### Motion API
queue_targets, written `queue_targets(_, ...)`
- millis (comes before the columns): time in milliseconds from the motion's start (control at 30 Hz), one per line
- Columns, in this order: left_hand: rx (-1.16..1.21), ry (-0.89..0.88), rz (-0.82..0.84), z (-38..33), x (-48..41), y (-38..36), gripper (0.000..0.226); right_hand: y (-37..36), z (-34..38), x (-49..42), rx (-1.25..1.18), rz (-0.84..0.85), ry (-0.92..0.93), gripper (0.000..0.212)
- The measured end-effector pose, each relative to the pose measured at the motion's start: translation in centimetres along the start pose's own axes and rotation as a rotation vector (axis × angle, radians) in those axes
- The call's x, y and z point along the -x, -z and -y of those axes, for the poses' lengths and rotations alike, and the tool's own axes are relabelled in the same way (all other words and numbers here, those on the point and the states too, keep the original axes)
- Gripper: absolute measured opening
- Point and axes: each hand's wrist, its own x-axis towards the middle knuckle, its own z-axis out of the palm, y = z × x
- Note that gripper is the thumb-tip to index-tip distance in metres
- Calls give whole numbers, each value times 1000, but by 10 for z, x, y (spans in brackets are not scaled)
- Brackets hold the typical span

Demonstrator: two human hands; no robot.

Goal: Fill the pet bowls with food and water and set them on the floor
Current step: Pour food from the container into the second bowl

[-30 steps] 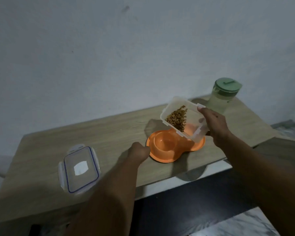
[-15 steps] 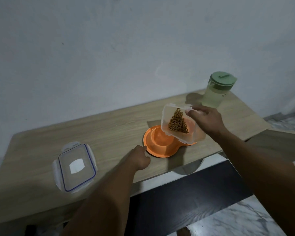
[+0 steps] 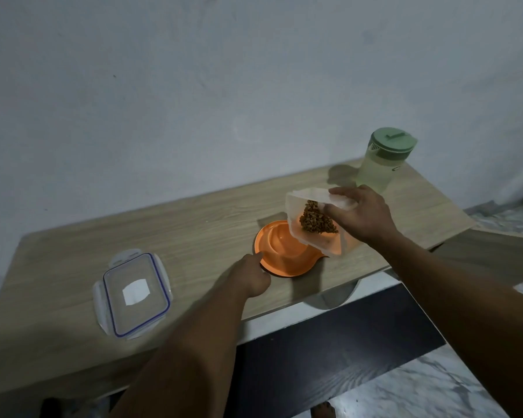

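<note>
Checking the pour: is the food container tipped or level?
Tipped: the right hand tilts the food container over the orange bowl.

Wooden table [image 3: 194, 224] carries orange bowl [image 3: 281, 254], lid [image 3: 133, 294], pitcher [image 3: 381, 164].

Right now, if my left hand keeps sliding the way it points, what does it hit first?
The left hand points at the near rim of the orange pet bowl; it looks already touching or almost there, though depth is unclear.
</note>
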Motion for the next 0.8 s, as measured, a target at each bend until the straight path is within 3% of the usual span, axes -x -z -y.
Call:
queue_targets(67, -115, -29, -74, -2, 1, -3, 56, 0, 0, 1, 14, -5, 12, 59)
queue_targets(167, -269, -69, -106, 2, -4, -14, 67, 0, -3, 1, 30, -12, 19, 55)
queue_targets(333, -298, -48, -1, 6, -4, -33, 92, -1, -6, 2, 48, -21, 40, 58)
queue_targets(800, -309, -18, 113, 4, -9, -32, 100, -3, 3, 4, 202, 8, 179, 77)
